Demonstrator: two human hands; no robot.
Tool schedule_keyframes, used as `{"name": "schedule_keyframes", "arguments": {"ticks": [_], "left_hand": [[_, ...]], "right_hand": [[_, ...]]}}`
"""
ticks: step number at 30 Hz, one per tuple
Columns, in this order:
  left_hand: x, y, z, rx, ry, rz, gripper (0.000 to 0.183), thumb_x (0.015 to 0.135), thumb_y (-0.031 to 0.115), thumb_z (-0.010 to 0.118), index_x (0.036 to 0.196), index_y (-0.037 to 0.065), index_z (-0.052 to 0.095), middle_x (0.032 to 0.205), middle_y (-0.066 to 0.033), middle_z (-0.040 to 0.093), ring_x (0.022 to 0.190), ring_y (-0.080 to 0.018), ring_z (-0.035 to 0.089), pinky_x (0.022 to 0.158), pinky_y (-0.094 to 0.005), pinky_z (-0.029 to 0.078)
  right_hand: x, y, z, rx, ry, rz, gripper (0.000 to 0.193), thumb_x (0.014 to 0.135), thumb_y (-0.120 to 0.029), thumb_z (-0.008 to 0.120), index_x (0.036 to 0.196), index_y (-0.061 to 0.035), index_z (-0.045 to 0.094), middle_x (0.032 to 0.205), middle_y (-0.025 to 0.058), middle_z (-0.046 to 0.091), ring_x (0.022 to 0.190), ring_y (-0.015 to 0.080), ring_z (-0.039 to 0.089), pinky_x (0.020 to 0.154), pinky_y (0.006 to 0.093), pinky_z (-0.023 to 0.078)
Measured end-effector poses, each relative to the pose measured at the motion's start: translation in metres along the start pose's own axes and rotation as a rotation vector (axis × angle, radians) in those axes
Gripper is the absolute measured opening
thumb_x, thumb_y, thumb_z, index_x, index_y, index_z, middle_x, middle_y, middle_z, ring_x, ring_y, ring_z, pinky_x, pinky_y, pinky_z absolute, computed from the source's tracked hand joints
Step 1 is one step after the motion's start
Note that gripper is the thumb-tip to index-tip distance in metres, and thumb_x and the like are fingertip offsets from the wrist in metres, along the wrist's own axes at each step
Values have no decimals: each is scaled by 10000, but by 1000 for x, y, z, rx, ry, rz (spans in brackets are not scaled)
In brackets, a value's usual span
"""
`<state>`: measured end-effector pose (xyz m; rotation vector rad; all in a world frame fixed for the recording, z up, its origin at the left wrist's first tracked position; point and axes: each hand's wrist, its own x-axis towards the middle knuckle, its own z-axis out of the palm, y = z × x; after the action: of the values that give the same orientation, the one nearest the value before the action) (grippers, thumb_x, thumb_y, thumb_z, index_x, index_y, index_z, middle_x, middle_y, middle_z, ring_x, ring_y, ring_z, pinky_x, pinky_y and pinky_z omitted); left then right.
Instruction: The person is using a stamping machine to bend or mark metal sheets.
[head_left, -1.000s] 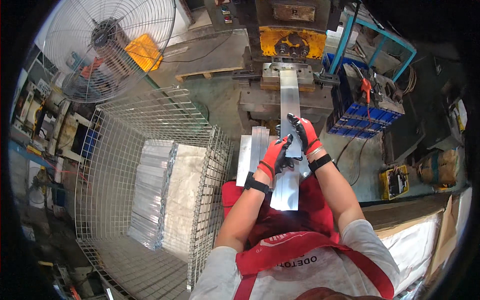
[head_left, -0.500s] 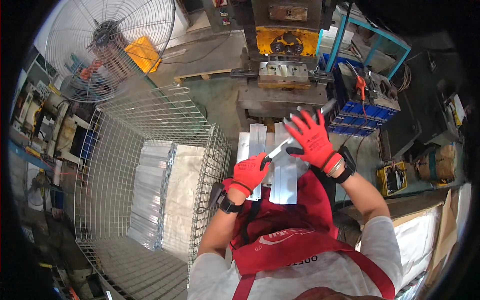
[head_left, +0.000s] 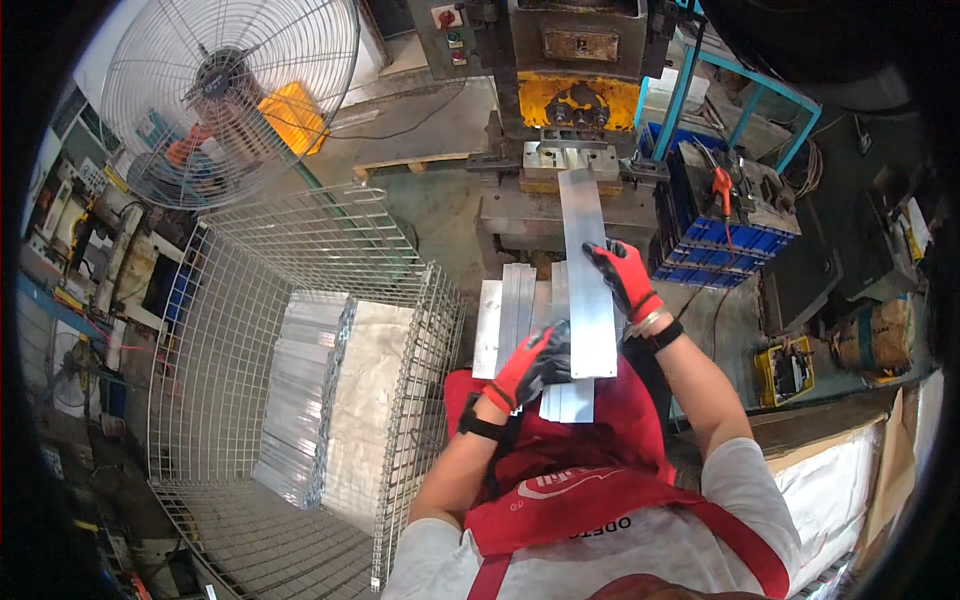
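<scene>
A long flat metal strip [head_left: 588, 250] is held up in front of me, its broad silver face showing. My right hand [head_left: 627, 280], in a red glove with black palm and fingertips, grips the strip's right edge near the middle. At the lower left edge of the strip, my left hand [head_left: 535, 368] is closed with its black-coated fingers against the metal; part of that grip is hidden. Below the strip lie more metal strips [head_left: 516, 300] in side-by-side piles, partly covered by my left hand. The far end of the held strip overlaps the press die [head_left: 545, 160] in view.
A wire mesh cage [head_left: 215, 350] on the left contains stacked metal strips [head_left: 296, 390]. A large fan [head_left: 225, 75] stands behind it. Blue crates [head_left: 715, 245] and a red air gun [head_left: 722, 185] are right of the press, with a yellow bin [head_left: 784, 370] nearer.
The strip has turned from a slanted, edge-on position to pointing away from me with its broad face up. My right hand has gone from spread fingers to gripping its edge.
</scene>
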<state>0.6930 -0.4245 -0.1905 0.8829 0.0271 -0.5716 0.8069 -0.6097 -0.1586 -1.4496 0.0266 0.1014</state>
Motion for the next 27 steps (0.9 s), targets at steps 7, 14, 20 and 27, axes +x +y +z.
{"name": "schedule_keyframes", "arguments": {"ticks": [7,14,20,27], "left_hand": [[37,7,17,-141,-59,-116,457,878,345,415,1258,116,306,1092,-129,511,706,-294,617,507,-309,511],[60,16,19,-276,-26,-42,388,885,337,401,1189,98,367,1016,-159,558,639,-258,615,465,-298,516],[73,23,24,-125,116,-68,362,868,364,434,1067,61,431,834,-145,599,488,-236,589,381,-279,489],[78,16,23,-163,29,12,313,863,350,450,959,55,492,698,-90,584,479,-199,586,363,-262,477]], "right_hand": [[56,21,10,157,115,-91,144,745,-197,624,640,-119,563,603,-98,453,534,14,378,486,195,291],[85,31,9,192,34,-157,139,755,-154,592,826,-43,638,712,-55,551,630,47,471,578,199,374],[88,40,2,109,-38,-174,267,821,-179,505,1004,1,579,947,37,599,877,120,536,792,260,399],[56,66,-3,59,-141,-263,319,853,-204,480,1067,22,545,1006,36,578,918,106,521,821,249,394]]}}
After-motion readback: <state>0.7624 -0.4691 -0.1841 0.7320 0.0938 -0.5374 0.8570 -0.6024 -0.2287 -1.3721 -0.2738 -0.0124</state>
